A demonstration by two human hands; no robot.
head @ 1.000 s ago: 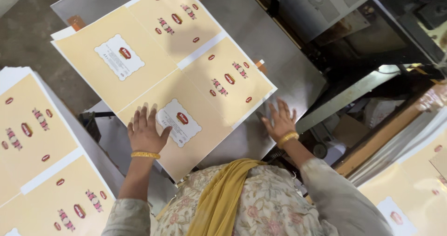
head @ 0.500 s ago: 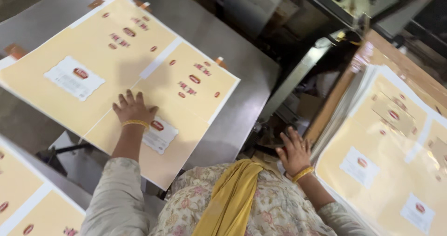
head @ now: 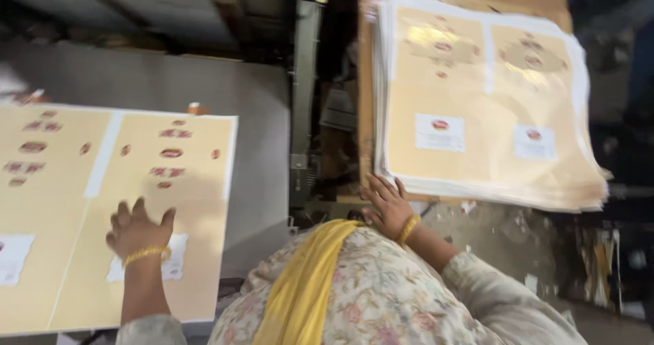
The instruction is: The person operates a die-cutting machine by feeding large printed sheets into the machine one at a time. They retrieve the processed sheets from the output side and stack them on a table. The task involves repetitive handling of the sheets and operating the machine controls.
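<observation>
Her left hand (head: 139,230) lies flat, fingers spread, on the large yellow printed sheet (head: 136,202) on the grey metal table (head: 262,147); her right hand (head: 387,205), open, touches the edge of the thick stack of yellow printed sheets (head: 477,113)

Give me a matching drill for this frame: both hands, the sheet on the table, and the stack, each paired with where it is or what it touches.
Things:
1. left hand
2. right hand
3. large yellow printed paper sheet
4. thick stack of yellow printed sheets with white edges

Places or states:
A. piled on a brown board, right of the machine gap
B. lies flat on the grey metal table
C. palm down on the single sheet, fingers spread
D. at the near left corner of the stack

Pairs: 1-C, 2-D, 3-B, 4-A
</observation>
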